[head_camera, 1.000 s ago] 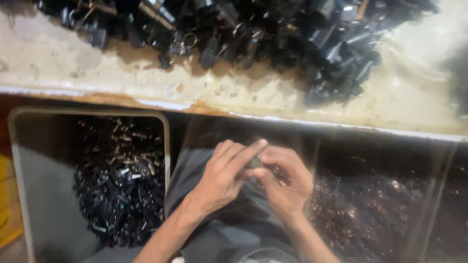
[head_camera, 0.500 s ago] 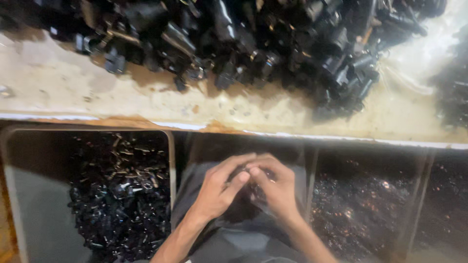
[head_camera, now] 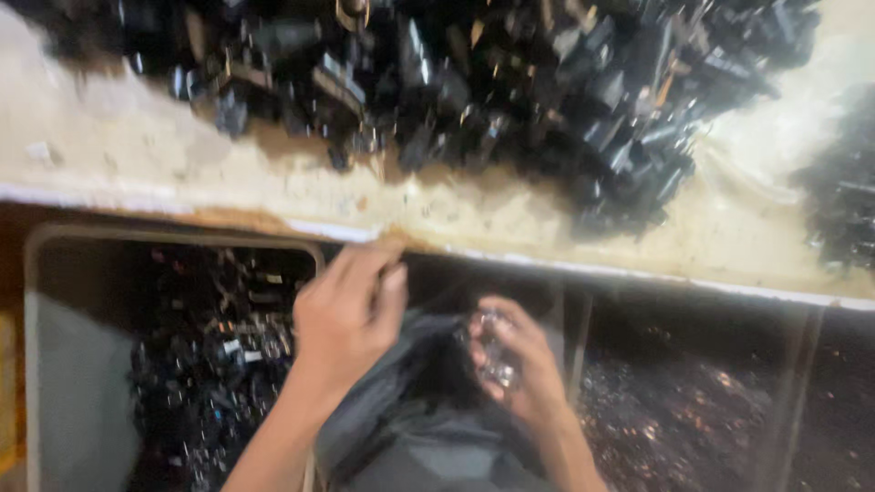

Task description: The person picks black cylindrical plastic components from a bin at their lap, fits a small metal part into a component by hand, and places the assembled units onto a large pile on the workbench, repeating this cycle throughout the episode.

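Observation:
My left hand [head_camera: 342,314] is raised near the worktable edge [head_camera: 383,228], its fingers curled together; the blur hides whether anything is in them. My right hand [head_camera: 515,364] stays lower over my lap, closed around a small shiny metal piece [head_camera: 492,351]. A big heap of black clip parts [head_camera: 474,82] covers the pale tabletop above both hands. Dark grey cloth [head_camera: 410,437] lies under my hands.
A grey bin [head_camera: 77,392] at the left holds several black and silver clip parts [head_camera: 214,355]. To the right, a compartment of small glittering metal pieces [head_camera: 693,419] sits behind a thin divider [head_camera: 574,337]. More black parts [head_camera: 848,200] lie at the far right.
My hands were pressed together over my lap; now they have parted. The left hand has risen toward the table edge, and the right hand stays low with the shiny piece.

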The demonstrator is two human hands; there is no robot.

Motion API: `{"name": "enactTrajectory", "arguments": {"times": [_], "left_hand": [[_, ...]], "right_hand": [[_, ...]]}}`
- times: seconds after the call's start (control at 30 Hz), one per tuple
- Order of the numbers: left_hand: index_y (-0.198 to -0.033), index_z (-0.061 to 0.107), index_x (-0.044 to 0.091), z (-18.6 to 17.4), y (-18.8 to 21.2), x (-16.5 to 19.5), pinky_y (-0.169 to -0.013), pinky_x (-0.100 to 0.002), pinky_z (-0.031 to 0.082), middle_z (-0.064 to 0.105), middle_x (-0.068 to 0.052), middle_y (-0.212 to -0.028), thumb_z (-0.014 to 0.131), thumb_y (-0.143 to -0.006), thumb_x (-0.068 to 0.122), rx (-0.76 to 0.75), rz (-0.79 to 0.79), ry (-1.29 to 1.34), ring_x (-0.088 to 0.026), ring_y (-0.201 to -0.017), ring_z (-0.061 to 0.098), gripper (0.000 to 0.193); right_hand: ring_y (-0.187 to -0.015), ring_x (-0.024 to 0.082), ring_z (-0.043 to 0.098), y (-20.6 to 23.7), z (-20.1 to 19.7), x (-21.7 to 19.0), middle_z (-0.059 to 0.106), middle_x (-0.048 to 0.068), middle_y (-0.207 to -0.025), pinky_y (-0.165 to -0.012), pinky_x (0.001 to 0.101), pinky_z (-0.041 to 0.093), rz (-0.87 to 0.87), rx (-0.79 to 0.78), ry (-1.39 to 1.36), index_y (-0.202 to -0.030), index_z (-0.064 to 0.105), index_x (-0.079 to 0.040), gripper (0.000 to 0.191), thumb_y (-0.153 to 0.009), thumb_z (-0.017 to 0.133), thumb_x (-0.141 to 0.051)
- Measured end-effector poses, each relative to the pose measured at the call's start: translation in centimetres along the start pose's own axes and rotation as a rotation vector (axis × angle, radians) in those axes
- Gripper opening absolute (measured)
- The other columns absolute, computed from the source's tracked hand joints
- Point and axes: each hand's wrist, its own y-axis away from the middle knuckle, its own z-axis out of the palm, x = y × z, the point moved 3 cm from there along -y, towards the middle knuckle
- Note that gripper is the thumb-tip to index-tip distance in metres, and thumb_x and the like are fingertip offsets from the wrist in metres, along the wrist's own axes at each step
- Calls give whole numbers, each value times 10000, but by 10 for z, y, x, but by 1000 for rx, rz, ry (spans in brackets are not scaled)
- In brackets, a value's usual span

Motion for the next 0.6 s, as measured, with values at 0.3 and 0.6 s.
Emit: {"name": "enactTrajectory", "arguments": {"times": [0.3,0.6], "left_hand": [[-1011,673,133,12,-21,57,-750,-438,553,706,-85,-920,764,-928,201,68,455,3,-316,-844,690,141],[-1281,591,81,27,-78,-9,-716,-447,486,597,-104,-1064,761,-929,376,284,212,-531,-300,-898,614,489]], "right_hand": [[-751,163,585,7,-20,-22,576,99,-1009,-405,213,442,-220,-63,-195,-1289,572,-72,288,-1040,611,-210],[-786,124,568,17,-16,-47,596,103,-1028,-391,167,408,-411,6,21,-1460,563,-76,481,-996,642,-178]]}}
